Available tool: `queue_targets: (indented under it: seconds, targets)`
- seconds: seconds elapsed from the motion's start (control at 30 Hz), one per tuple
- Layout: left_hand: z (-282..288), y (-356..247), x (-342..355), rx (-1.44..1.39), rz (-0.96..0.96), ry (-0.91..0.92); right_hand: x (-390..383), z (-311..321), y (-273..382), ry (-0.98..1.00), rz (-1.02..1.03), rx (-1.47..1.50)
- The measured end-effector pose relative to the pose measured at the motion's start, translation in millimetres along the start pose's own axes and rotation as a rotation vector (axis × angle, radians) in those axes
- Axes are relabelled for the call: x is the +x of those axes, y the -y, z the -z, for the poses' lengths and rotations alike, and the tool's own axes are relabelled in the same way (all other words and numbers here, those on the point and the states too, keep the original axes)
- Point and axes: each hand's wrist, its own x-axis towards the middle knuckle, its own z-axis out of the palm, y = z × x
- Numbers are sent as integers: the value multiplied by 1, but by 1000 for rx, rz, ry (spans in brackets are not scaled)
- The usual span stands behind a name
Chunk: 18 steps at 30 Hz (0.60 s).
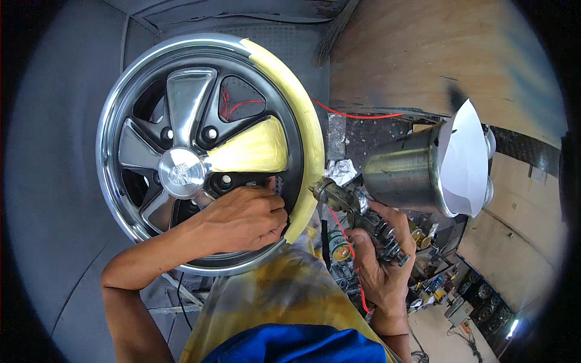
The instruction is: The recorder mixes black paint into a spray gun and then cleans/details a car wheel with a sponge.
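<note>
A chrome and black five-spoke wheel (pixel 181 172) fills the middle left, with yellow masking tape (pixel 307 133) along its right rim and a yellow-masked spoke (pixel 248 148). My left hand (pixel 245 218) rests against the wheel's lower right, fingers curled below that spoke; a small greyish thing shows by the fingertips, too small to name. My right hand (pixel 387 266) grips a metal spray gun (pixel 363 221) just right of the wheel. Its steel cup (pixel 396 172) lies sideways in the air, with white paper (pixel 463 166) at its right end.
Grey sheeted walls (pixel 60 181) stand left and behind, a wooden board (pixel 423 60) upper right. A red hose (pixel 363 115) runs behind the wheel. Cans (pixel 342 248), crumpled white paper (pixel 342 172) and a bench (pixel 442 333) with tools are lower right. My stained apron (pixel 254 302) is below.
</note>
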Motion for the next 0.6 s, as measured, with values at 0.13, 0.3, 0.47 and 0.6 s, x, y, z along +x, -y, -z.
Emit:
queue_targets:
  seconds: [0.13,0.3,0.47,0.6]
  targets:
    - [-1,1,0,11,-6,-11,3,-2,0,-24,38,-27]
    - [2,1,0,5,-34,-14,4,-4,-1,-46,34,13]
    - [0,0,0,9,-56,-31,5,-4,0,-49,45,23]
    - [2,-2,1,23,-24,-11,5,-2,1,-36,36,24]
